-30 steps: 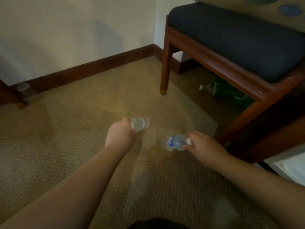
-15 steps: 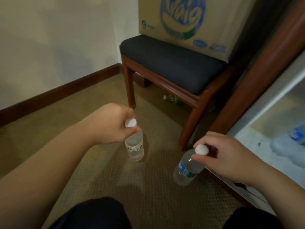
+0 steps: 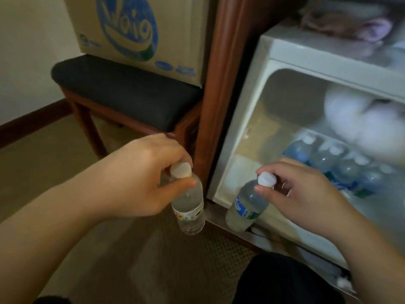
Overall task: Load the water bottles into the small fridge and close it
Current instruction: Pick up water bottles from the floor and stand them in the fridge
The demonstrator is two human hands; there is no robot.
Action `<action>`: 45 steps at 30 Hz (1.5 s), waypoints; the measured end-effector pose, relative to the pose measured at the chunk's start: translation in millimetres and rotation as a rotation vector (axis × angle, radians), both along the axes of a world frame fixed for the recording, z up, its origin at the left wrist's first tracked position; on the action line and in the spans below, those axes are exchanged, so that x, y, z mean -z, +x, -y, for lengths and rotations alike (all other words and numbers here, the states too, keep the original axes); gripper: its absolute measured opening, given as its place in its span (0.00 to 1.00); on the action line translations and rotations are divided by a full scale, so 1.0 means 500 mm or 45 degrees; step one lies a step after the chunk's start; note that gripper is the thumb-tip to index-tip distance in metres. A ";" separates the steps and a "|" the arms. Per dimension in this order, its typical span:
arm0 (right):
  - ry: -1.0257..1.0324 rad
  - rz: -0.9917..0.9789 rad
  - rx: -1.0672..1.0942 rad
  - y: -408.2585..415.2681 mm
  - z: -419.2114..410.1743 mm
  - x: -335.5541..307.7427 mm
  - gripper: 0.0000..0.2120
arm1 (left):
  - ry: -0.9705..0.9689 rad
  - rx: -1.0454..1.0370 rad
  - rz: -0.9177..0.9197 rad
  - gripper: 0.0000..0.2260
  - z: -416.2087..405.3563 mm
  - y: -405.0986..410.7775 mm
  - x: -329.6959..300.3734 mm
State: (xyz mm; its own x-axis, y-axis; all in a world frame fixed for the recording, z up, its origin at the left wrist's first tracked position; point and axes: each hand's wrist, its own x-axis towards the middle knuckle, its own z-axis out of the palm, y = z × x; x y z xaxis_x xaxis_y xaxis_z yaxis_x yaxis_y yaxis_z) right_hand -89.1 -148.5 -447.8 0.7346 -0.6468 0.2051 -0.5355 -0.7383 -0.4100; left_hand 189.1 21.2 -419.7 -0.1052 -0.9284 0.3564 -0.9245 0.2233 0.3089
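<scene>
My left hand (image 3: 140, 174) pinches the neck of a clear water bottle (image 3: 189, 207) with a white cap, hanging upright above the carpet just left of the fridge. My right hand (image 3: 300, 191) pinches the capped neck of a second bottle with a blue label (image 3: 246, 205), held in front of the fridge's lower left corner. The small white fridge (image 3: 271, 53) stands open at the right. Several blue-labelled bottles (image 3: 333, 163) lie in a row on its lower shelf, and frost fills the upper part.
A wooden chair with a dark cushion (image 3: 122, 93) stands left of the fridge, a printed cardboard box (image 3: 140, 34) on it. A brown wooden post (image 3: 221, 88) separates chair and fridge. Cloth items (image 3: 350, 27) lie on the fridge top. Carpet (image 3: 54, 176) covers the floor.
Both hands have lifted the bottles off the carpet and carried them right, up to the open fridge. The view has swung right, bringing the fridge interior into sight.
</scene>
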 end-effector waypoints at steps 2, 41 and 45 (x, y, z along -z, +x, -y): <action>0.010 0.034 0.095 -0.017 0.023 0.005 0.06 | -0.014 0.046 0.000 0.13 0.027 -0.024 0.001; -0.352 -0.567 0.459 0.057 0.357 0.024 0.15 | -0.063 0.042 0.090 0.13 0.197 -0.143 -0.005; -0.533 -0.115 0.426 0.028 0.290 0.073 0.27 | -0.077 -0.028 0.135 0.16 0.234 -0.171 -0.019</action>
